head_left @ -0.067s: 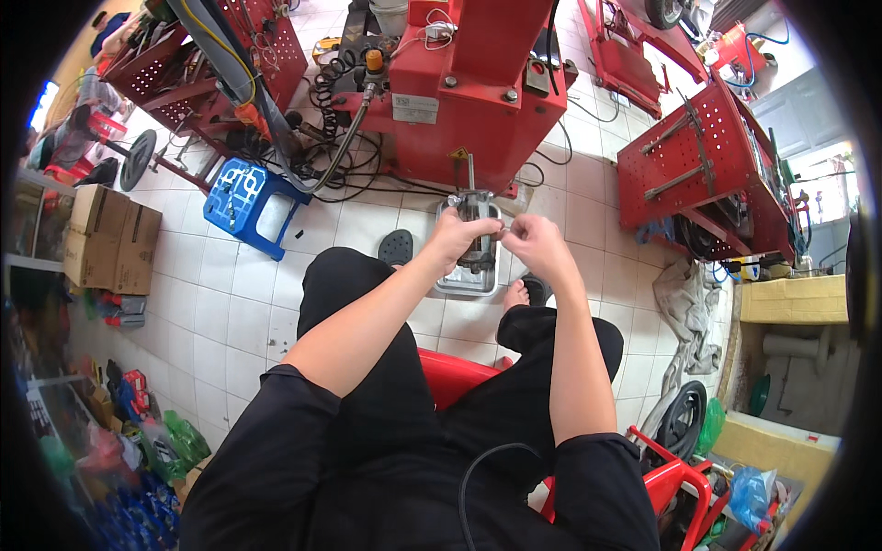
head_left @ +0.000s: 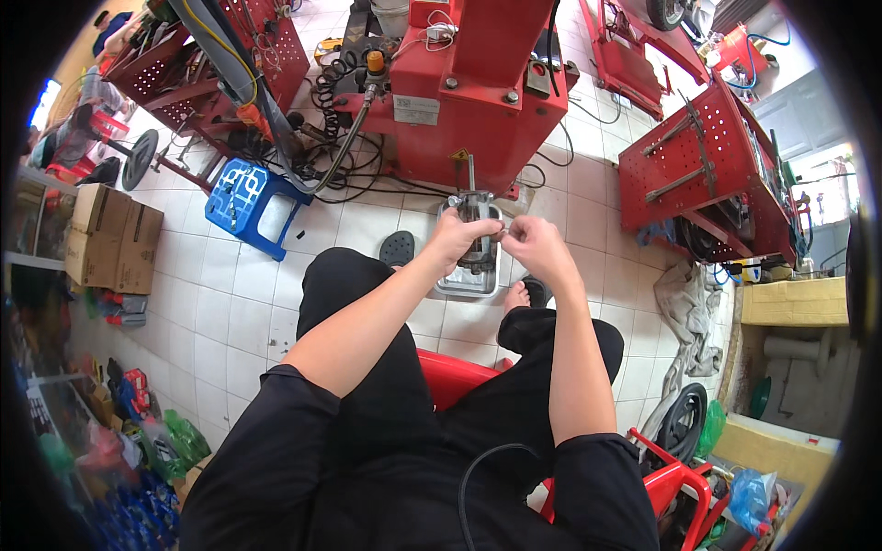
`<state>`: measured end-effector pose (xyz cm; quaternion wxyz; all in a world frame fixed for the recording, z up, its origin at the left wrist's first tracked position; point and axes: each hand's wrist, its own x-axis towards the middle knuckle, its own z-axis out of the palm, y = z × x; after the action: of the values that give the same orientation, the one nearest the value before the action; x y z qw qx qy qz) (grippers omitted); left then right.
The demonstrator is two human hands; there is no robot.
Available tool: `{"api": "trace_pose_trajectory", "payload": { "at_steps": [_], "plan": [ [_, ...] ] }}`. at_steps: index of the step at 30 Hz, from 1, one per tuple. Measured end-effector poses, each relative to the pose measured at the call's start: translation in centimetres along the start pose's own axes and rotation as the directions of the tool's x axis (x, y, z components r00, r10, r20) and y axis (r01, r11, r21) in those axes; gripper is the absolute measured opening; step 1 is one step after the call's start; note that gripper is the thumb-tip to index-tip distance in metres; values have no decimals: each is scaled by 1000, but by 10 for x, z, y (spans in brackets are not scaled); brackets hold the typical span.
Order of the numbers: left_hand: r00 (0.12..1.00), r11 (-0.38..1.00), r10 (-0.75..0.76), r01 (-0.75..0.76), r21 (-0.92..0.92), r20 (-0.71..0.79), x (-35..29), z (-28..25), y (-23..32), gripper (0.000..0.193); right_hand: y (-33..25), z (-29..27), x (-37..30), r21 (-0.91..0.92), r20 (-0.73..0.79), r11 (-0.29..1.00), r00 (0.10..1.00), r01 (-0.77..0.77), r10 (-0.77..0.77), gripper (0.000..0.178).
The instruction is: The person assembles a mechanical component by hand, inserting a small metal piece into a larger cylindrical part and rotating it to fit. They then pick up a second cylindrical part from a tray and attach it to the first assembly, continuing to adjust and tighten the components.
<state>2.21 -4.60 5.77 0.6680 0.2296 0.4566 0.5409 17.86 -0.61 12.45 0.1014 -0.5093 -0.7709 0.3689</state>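
A grey metal mechanical part [head_left: 477, 261] with a thin upright rod stands over a silver metal tray [head_left: 470, 291] on the floor between my feet. I cannot make out its exact kind. My left hand [head_left: 452, 241] is closed around its left side, with the thumb reaching across toward the right. Close by, my right hand [head_left: 537, 247] has its thumb and forefinger pinched together beside the left thumb tip. Whatever sits in that pinch is too small to name. The hands partly cover the middle of the metal part.
Ahead stands a large red machine [head_left: 487, 119] with hoses and cables at its base. A blue plastic stool [head_left: 246, 197] is to the left, near cardboard boxes [head_left: 115, 239]. On the right are a red perforated tool cart [head_left: 675, 170] and a grey cloth [head_left: 684, 312].
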Motion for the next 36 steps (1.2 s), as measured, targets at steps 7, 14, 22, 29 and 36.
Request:
{"api": "trace_pose_trajectory", "payload": {
  "at_steps": [7, 14, 22, 29, 36],
  "plan": [
    [988, 985, -146, 149, -89, 43, -1, 7, 9, 24, 5, -12, 13, 73, 45, 987, 988, 142, -146, 27],
    [974, 970, -224, 226, -90, 35, -2, 13, 16, 23, 0, -27, 10, 102, 93, 990, 990, 93, -102, 27],
    [968, 971, -235, 237, -13, 89, -1, 12, 16, 25, 6, -27, 3, 126, 63, 981, 986, 148, -157, 28],
    [992, 983, -122, 117, -139, -28, -5, 17, 12, 32, 4, -31, 2, 268, -45, 958, 994, 105, -96, 24],
    [987, 953, -80, 36, -300, -137, 4, 4, 7, 23, 15, -22, 13, 802, 120, 590, 993, -95, -4, 35]
  ]
}}
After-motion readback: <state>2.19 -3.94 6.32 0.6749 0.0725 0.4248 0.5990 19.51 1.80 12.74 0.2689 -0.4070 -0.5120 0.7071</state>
